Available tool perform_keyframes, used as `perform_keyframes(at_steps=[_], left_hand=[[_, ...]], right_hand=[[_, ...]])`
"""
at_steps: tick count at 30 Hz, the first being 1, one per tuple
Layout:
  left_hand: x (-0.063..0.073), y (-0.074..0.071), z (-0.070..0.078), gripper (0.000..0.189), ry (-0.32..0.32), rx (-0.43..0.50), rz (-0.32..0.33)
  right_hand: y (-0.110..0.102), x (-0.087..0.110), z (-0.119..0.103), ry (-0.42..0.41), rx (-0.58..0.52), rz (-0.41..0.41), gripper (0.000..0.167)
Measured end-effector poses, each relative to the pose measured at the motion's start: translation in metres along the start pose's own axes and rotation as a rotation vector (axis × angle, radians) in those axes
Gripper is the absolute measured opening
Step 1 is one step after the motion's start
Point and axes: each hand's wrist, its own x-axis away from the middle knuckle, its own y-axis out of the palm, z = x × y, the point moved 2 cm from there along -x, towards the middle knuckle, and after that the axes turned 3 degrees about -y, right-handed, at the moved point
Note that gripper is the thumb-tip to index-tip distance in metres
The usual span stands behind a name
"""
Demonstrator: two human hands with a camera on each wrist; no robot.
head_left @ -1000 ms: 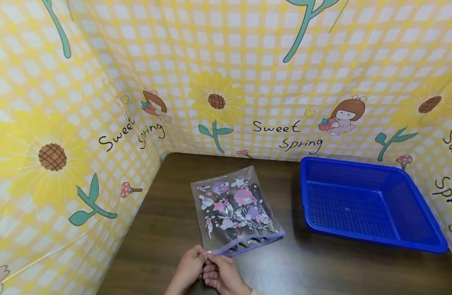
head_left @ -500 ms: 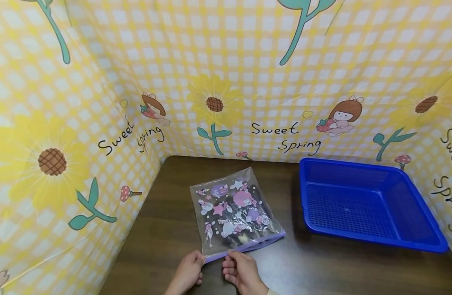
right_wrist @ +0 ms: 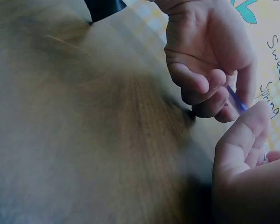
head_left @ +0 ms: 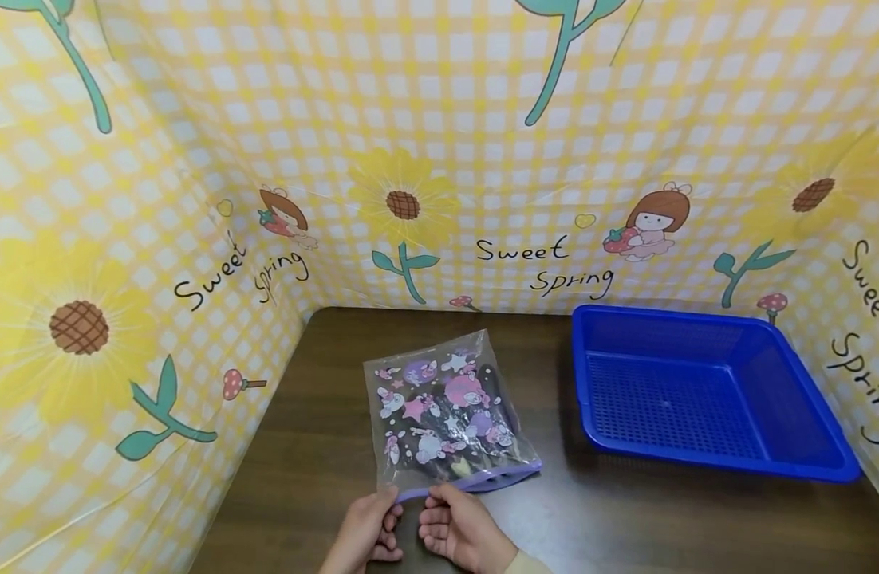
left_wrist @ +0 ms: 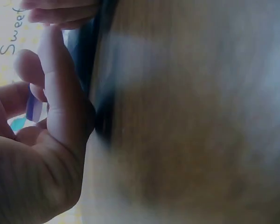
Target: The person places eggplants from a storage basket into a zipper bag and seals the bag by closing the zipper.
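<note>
A clear zip bag (head_left: pixel 439 414), printed with pink, purple and white cartoon figures, lies flat on the table with its purple zip edge (head_left: pixel 500 477) toward me. Dark contents show through it, too unclear to name. My left hand (head_left: pixel 364 530) pinches the left end of that edge. Close beside it, my right hand (head_left: pixel 464 530) pinches the edge between thumb and forefinger, its other fingers curled. Toward the right the zip's two sides look slightly parted. In the left wrist view a purple strip (left_wrist: pixel 33 107) shows by the left fingers; in the right wrist view the strip (right_wrist: pixel 238 100) runs between both hands.
A blue perforated basket (head_left: pixel 583 399) stands on the brown table (head_left: pixel 303 446) to the right of the bag. Yellow checked cloth (head_left: pixel 325 112) with sunflowers and lettering walls the back and both sides.
My right hand has moved right along the zip edge, away from my left hand at the corner. The gap along the edge's left part has narrowed. The head view has shifted slightly.
</note>
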Motion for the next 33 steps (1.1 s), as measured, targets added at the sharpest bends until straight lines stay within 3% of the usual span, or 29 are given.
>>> perform_keyframes(at_steps=[12, 33], left_hand=[[-0.006, -0.010, 0.007, 0.031, 0.086, -0.143, 0.060], [-0.007, -0.016, 0.012, 0.031, 0.094, -0.247, 0.098]], right_hand=[[0.005, -0.004, 0.001, -0.093, 0.042, 0.057, 0.019], [-0.025, 0.003, -0.021, -0.106, 0.075, 0.099, 0.023]])
